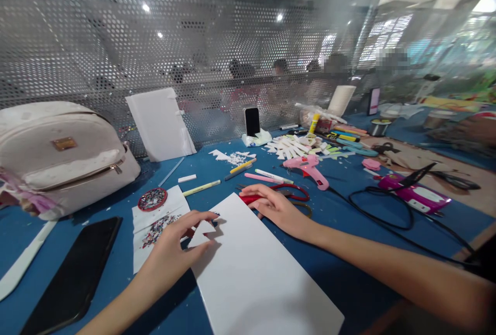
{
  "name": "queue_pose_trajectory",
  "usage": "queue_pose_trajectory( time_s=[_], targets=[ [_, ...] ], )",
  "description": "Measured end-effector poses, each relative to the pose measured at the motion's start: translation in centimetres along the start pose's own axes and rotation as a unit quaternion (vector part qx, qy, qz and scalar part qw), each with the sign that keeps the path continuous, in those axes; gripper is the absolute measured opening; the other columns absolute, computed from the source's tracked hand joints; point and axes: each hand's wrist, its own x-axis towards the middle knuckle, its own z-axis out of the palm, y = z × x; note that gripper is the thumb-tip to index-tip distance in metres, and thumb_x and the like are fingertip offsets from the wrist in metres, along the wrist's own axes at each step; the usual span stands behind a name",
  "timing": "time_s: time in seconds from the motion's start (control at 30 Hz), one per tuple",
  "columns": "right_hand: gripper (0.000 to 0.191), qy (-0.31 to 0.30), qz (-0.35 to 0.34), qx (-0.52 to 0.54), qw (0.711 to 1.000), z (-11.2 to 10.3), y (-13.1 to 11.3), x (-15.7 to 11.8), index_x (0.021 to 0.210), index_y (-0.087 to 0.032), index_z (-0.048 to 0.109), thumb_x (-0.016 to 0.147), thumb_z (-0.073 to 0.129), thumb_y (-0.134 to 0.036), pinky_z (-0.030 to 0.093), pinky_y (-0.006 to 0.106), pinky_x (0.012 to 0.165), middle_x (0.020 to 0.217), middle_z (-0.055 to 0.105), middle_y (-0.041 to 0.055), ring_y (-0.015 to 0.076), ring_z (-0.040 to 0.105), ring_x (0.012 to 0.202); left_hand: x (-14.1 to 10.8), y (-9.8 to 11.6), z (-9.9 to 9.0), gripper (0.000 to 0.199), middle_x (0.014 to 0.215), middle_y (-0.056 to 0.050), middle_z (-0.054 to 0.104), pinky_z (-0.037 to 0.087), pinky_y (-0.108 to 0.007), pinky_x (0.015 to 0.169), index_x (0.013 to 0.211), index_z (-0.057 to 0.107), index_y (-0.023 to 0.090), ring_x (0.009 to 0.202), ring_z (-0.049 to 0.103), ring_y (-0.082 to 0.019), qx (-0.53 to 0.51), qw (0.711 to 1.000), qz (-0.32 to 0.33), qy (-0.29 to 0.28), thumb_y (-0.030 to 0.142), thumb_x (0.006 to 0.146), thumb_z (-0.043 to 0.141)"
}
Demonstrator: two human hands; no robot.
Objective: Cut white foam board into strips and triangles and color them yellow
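A large white board lies at the front middle of the blue table. My left hand is at its left edge, thumb and fingers curved around a small white cut piece with a pointed shape. At the board's upper right edge, my right hand rests near the red-handled scissors, its fingers bent; whether it grips anything is hidden. Left of the board, a white paper bears a round red dish and scattered coloured bits.
A pink glue gun with a black cable lies right of centre. Behind are white strips, pens and a propped phone. A backpack and a black tablet are at left. A purple device stands right.
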Motion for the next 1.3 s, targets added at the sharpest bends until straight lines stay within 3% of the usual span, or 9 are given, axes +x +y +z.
queue_pose_trajectory(
  time_s=[0.13,0.23,0.33,0.57,0.73,0.9,1.1,1.2,1.3],
  targets=[
    [0.033,0.004,0.002,-0.007,1.0,0.1,-0.1,0.1,0.128,-0.022,0.054,0.097,0.054,-0.036,0.052,0.03,0.071,0.139,0.057,0.0122,0.0226,0.068,0.104,0.0,-0.4,0.2,0.05,0.117,-0.002,0.071,0.052,-0.036,0.086,0.133,0.062,0.035,0.104,0.065,-0.026,-0.054,0.998,-0.017,0.006,0.029,0.084,0.063],
    [0.033,0.006,0.005,-0.01,1.0,0.1,-0.2,0.0,0.126,-0.023,0.055,0.096,0.055,-0.036,0.052,0.029,0.069,0.137,0.058,0.0115,0.0217,0.068,0.101,0.2,-1.1,0.6,0.054,0.112,-0.003,0.067,0.053,-0.03,0.071,0.142,0.051,0.033,0.088,0.066,-0.022,-0.168,0.985,-0.034,-0.01,0.033,0.089,0.062],
    [0.032,0.005,0.003,-0.014,1.0,0.1,-0.3,0.0,0.126,-0.023,0.055,0.096,0.055,-0.034,0.052,0.027,0.068,0.136,0.058,0.0109,0.021,0.068,0.101,0.5,-1.9,0.7,0.051,0.113,-0.005,0.062,0.048,-0.024,0.058,0.142,0.049,0.029,0.077,0.064,-0.017,-0.242,0.969,-0.049,-0.02,0.036,0.093,0.062],
    [0.034,0.012,-0.013,-0.028,0.999,-0.1,0.5,0.2,0.125,-0.023,0.056,0.092,0.062,-0.026,0.053,0.027,0.077,0.133,0.058,0.0085,0.0131,0.065,0.088,1.1,-3.6,0.6,0.046,0.118,-0.008,0.057,0.049,-0.024,0.062,0.138,0.05,0.026,0.081,0.064,-0.016,-0.274,0.959,-0.042,-0.063,0.041,0.096,0.062],
    [0.05,0.009,0.02,0.07,0.997,-0.2,0.8,0.4,0.126,-0.021,0.056,0.082,0.077,-0.032,0.055,0.028,0.078,0.131,0.058,0.0105,0.0146,0.066,0.09,1.2,-3.7,0.7,0.05,0.118,-0.009,0.057,0.05,-0.026,0.066,0.137,0.05,0.023,0.082,0.065,-0.017,-0.276,0.958,-0.037,-0.064,0.044,0.094,0.065],
    [0.059,-0.028,0.115,0.19,0.975,-0.4,-0.8,0.0,0.13,-0.019,0.059,0.079,0.082,-0.037,0.054,0.031,0.091,0.13,0.065,0.0119,0.022,0.067,0.112,1.1,-3.5,0.7,0.05,0.117,-0.01,0.058,0.052,-0.028,0.067,0.135,0.051,0.022,0.082,0.066,-0.018,-0.275,0.959,-0.031,-0.06,0.047,0.094,0.065],
    [0.05,-0.109,0.138,0.192,0.966,-0.5,-0.9,-0.3,0.118,-0.012,0.069,0.083,0.078,-0.046,0.054,0.03,0.078,0.098,0.076,0.0099,0.0193,0.072,0.083,1.1,-3.3,0.5,0.046,0.116,-0.009,0.06,0.052,-0.028,0.069,0.134,0.052,0.022,0.083,0.067,-0.018,-0.275,0.959,-0.029,-0.068,0.042,0.095,0.065],
    [0.041,-0.101,0.147,0.161,0.971,-0.8,-0.5,-0.2,0.094,-0.01,0.073,0.081,0.079,-0.049,0.043,0.019,0.055,0.072,0.069,0.0023,0.0103,0.06,0.059,1.0,-3.1,0.4,0.044,0.117,-0.009,0.059,0.052,-0.028,0.069,0.133,0.053,0.022,0.084,0.067,-0.018,-0.276,0.958,-0.026,-0.067,0.041,0.095,0.064],
    [0.043,-0.124,0.166,0.129,0.97,-1.1,-0.4,-0.3,0.079,-0.009,0.07,0.079,0.079,-0.052,0.034,0.017,0.048,0.064,0.063,-0.0001,0.0071,0.052,0.052,1.0,-3.0,0.5,0.045,0.117,-0.009,0.059,0.052,-0.028,0.068,0.133,0.053,0.022,0.084,0.067,-0.018,-0.278,0.958,-0.026,-0.065,0.04,0.094,0.065]
  ],
)
